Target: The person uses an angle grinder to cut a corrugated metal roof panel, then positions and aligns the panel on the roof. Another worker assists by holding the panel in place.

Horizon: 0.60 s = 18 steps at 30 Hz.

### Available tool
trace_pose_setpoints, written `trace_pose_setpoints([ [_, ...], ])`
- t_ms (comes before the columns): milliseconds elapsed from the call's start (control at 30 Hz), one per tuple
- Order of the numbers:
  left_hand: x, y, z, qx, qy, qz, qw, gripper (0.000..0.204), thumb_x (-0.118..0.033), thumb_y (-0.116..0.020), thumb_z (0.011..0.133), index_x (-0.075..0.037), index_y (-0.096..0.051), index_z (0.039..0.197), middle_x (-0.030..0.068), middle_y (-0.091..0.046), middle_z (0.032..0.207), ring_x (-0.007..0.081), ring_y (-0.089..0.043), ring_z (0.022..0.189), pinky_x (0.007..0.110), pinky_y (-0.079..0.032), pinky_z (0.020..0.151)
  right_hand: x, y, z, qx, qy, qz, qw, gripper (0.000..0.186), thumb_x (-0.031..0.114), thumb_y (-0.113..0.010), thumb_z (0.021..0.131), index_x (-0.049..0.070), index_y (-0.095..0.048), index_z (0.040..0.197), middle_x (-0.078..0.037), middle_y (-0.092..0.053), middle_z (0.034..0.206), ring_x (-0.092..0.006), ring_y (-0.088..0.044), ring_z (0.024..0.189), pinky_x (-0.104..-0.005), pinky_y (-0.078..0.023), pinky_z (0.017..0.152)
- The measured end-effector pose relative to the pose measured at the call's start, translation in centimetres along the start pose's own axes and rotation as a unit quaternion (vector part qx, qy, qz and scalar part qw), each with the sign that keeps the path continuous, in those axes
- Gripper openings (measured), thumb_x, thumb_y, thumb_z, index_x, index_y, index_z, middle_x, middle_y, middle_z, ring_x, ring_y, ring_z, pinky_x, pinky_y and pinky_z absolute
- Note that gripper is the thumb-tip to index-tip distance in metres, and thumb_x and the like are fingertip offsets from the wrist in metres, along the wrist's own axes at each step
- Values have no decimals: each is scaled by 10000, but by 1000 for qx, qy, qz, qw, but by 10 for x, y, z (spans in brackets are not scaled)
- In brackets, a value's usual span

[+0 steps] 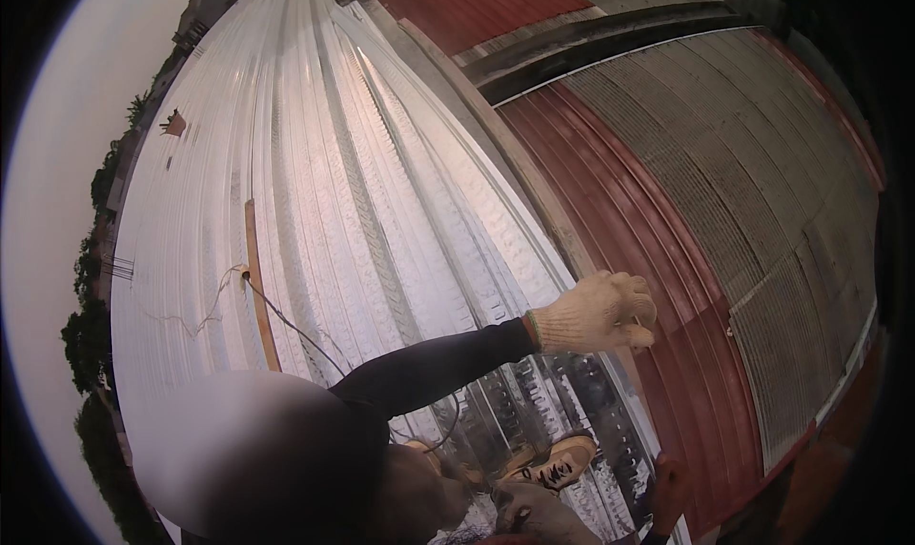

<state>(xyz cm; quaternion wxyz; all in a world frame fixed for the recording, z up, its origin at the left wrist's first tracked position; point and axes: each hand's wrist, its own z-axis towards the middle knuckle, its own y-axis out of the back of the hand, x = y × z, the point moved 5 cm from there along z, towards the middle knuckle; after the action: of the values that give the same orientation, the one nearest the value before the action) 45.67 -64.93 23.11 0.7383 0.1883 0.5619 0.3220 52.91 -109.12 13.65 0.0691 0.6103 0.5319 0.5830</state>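
My left hand [599,312], in a cream knitted glove, reaches across to the right from a black sleeve [443,362]. Its fingers are curled, and whatever they may hold is hidden. Below it lies the edge of the silver ribbed metal roofing [324,164], beside lower red sheeting [648,231]. At the lower right, a dim reddish shape [672,483] looks like my right hand; its fingers cannot be made out. A tan laced shoe [562,461] rests on the shiny ribs. A dark cable [295,328] passes behind my left arm and curves round near the shoe.
A narrow wooden strip [257,288] lies along the ribs, with the cable and a pale wire at it. A brownish piece [173,123] lies farther left. Grey corrugated roofing [705,116] stretches beyond the red sheets. A large blurred rounded shape [248,450] covers the lower left.
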Motion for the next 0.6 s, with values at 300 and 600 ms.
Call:
trace_pose_setpoints([
  [300, -72, 145, -416, -25, 721, 10, 692, 610, -517, -627, 1095, 23, -758, 1345, 235, -812, 1106, 319, -780, 1112, 422, -577, 1002, 111, 60, -61, 30, -19, -61, 998, 658, 420, -663, 1117, -65, -526, 694, -179, -401, 595, -245, -396, 567, -507, -321, 593],
  [600, -493, 175, -684, 434, 776, -135, 438, 737, -658, -552, 1075, -37, -768, 1409, 192, -791, 1350, 361, -721, 1296, 475, -533, 1124, 183, 164, -98, 19, -20, -102, 994, 628, 637, -689, 1009, 16, -780, 1029, -291, -719, 927, -491, -702, 849, -617, -519, 783],
])
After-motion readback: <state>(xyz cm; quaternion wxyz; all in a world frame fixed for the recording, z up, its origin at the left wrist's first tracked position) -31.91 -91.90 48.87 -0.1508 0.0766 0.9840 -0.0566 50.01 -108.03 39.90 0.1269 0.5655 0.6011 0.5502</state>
